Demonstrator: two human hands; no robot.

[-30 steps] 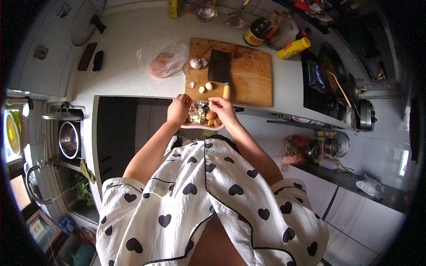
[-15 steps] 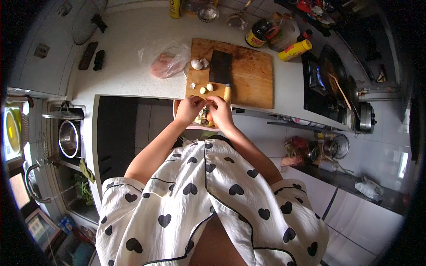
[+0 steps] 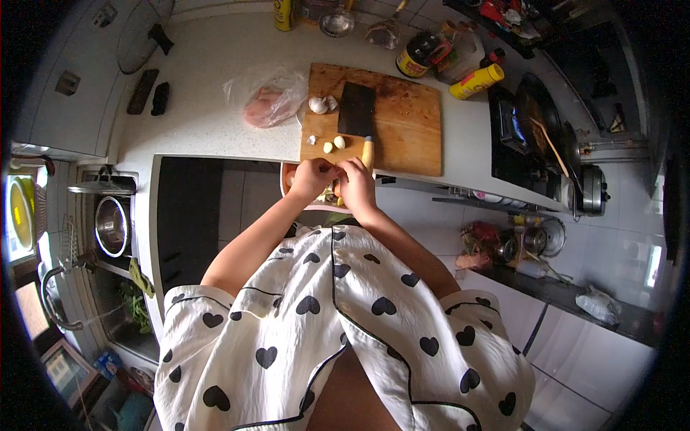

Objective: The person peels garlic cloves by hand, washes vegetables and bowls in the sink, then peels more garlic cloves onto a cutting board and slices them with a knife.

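My left hand [image 3: 314, 178] and my right hand [image 3: 355, 181] meet at the near edge of the wooden cutting board [image 3: 410, 122]. Both are closed, fingertips pinched together on something small that the fingers hide. Just beyond them lie two peeled garlic cloves [image 3: 340, 142] and a smaller whitish piece [image 3: 312, 139]. Whole garlic [image 3: 318, 105] rests farther back on the board. Beside it is a cleaver [image 3: 356, 108], its dark blade pointing away and its wooden handle [image 3: 368, 154] close to my right hand. Below my hands, a pinkish bin [image 3: 287, 171] holds peelings and scraps, partly covered by my wrists.
Raw meat in a clear plastic bag [image 3: 269, 100] lies left of the board. A yellow bottle [image 3: 477, 82] and a dark jar [image 3: 417, 56] stand behind it to the right. On the stove at right is a wok [image 3: 535, 108] over a blue flame. A sink [image 3: 118, 287] is at left.
My hands have drawn closer together, fingers meeting more tightly, and now cover more of the bin's contents. The garlic, board and cleaver have not moved.
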